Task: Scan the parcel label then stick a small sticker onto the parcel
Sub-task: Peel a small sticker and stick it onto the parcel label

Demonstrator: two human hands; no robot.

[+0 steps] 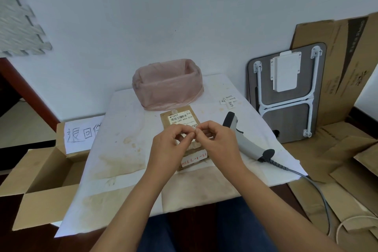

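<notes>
Parcel [180, 117]: brown, on counter [126, 129], long axis near-to-far, label at far end. Directly beneath both hands. Left hand [169, 145] and right hand [218, 141]: fingertips pinched together on a small sticker, barely visible. Scanner [243, 139]: lying right.

Bare forearms [263, 200], no sleeves; dark blue trousers [235, 229] on the lap.

Parcel [185, 127]: brown card; label [181, 118] white, black barcode. Bench [126, 149] cover white, yellowish-brown stains. Bin liner [166, 86] translucent pink. Scanner [243, 139] grey, black head and tail. Loose stickers [228, 102] white, black print.
</notes>
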